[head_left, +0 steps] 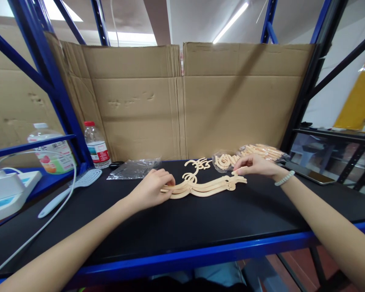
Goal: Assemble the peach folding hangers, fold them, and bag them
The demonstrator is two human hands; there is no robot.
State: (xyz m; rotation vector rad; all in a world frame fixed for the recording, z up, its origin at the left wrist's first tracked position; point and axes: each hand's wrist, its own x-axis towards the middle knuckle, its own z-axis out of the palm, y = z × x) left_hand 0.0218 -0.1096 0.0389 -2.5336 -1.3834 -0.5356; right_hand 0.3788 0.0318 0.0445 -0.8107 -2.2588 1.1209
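Observation:
Several long, wavy, beige strips (205, 188) lie side by side on the black tabletop (170, 231), forming one curved band. My left hand (155, 186) is closed over the band's left end, with thumb and fingers on the strips. At the right end, my right hand (252, 166) pinches a small beige piece (235, 173), partly hidden by the fingertips. Whether that piece touches the strips I cannot tell. Just behind the band, loose curved beige pieces (197, 164) lie in a small cluster.
Clear bags of beige rings (225, 161) and beige sticks (261, 152) lie at the back right, near a phone (310, 173). An empty plastic bag (134, 168), hairbrush (76, 186), water bottle (96, 148), white cable (74, 174) and power strip (21, 188) are at left. Cardboard (134, 109) walls the back.

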